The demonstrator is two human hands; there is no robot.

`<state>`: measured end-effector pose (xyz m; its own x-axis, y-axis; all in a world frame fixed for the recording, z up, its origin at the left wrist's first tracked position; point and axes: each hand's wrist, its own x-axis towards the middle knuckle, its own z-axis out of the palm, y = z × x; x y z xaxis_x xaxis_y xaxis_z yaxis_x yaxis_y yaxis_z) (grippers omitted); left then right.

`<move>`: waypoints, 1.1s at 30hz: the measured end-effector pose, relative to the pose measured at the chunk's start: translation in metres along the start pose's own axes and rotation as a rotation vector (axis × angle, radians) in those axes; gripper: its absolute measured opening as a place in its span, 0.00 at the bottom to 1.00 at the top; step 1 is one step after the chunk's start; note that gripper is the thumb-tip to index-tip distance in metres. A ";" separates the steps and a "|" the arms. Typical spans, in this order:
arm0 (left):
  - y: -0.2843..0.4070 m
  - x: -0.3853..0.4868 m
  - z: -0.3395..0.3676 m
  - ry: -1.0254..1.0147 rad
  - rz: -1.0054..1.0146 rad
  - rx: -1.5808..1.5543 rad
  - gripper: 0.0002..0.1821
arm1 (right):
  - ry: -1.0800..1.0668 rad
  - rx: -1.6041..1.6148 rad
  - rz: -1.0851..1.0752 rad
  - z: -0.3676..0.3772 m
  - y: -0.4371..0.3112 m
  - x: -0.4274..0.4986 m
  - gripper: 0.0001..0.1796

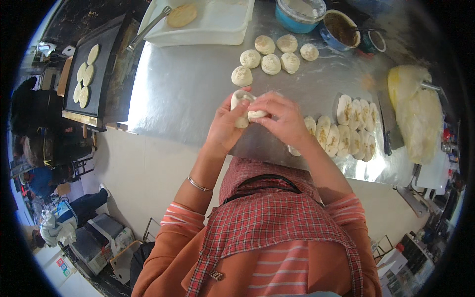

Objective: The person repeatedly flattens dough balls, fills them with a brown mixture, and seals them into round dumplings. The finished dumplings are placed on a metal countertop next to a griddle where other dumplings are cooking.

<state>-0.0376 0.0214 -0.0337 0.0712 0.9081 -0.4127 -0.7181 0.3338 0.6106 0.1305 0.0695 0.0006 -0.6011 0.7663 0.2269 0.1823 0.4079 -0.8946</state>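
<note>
Both my hands are on one piece of pale dough [240, 121], held above the front edge of the metal worktop [178, 92]. My left hand [224, 128] cups it from the left, thumb pressed on top. With bent fingers, my right hand [284, 117] grips a folded part on its right side. Just beyond my hands sit several round dough balls [271, 64], some with brownish patches. Beside my right forearm lie several oblong dough pieces [333, 140] with a brown filling showing along their tops, set in two rows.
A white plastic tub [200, 37] holds a flat browned bread [182, 16], with metal tongs [150, 28] on its rim. Flat dough rounds lie on a griddle [100, 63]. A bowl of brown filling [338, 29], a knife [385, 126] and plastic-covered dough [413, 111] stand right. Another person's leg [91, 204] shows lower left.
</note>
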 end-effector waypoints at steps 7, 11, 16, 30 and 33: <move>-0.007 -0.005 0.007 -0.230 0.115 1.326 0.14 | 0.045 0.049 0.314 -0.008 0.005 0.017 0.10; -0.006 -0.017 0.013 -0.247 -0.181 0.588 0.14 | -0.020 0.397 0.854 -0.020 0.030 0.016 0.10; -0.013 -0.012 0.019 0.096 -0.048 0.277 0.20 | 0.100 0.351 0.849 -0.007 0.022 -0.014 0.17; -0.020 -0.012 0.043 0.152 0.161 0.241 0.16 | 0.129 -0.152 0.549 0.000 0.003 -0.017 0.24; -0.010 -0.016 0.042 0.018 -0.033 0.066 0.15 | 0.085 -0.551 0.245 -0.017 -0.011 -0.003 0.17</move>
<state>-0.0026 0.0147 -0.0046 0.0810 0.8919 -0.4448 -0.6684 0.3797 0.6396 0.1435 0.0708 0.0160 -0.4304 0.8982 0.0899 0.6970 0.3939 -0.5992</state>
